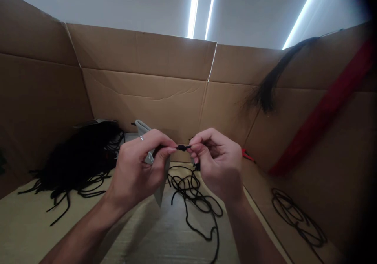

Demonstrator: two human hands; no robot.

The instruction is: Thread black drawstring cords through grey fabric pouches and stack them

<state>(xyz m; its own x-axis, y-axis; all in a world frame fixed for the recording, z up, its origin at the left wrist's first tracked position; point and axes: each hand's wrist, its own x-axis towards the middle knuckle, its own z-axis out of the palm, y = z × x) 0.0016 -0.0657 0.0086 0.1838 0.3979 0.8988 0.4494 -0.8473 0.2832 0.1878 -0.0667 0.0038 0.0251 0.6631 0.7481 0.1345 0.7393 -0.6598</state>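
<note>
"What is being held, and where?"

"A short length of black cord (183, 147) is pinched just below the centre of the frame, between the two hands."

"How are the hands placed?"

"They are close together, linked only by the cord, which is clamped in the fingertips of both the left hand (138, 169) and the right hand (219, 164). A ring (141, 138) is worn on the left hand."

"How is a hold like this best managed?"

"Fine work is judged to be best served by a short grip: the fingertips are kept close to the pinched part, and the wrists are kept steady so that the cord is not let slip."

"How does the cord look?"

"It is dull black and thin. Whether it is knotted cannot be told, as it is partly hidden by the fingers."

"What lies around it?"

"A folded grey piece (160, 185) is seen behind the left hand, though whether it is gripped cannot be told. Loose black cord (203, 203) lies below the hands, a black heap (76, 162) is seen at the left of the frame, and a black coil (297, 219) is seen at the lower right. A red strip (326, 107) lies against the cardboard wall (141, 55) at the right."
</note>
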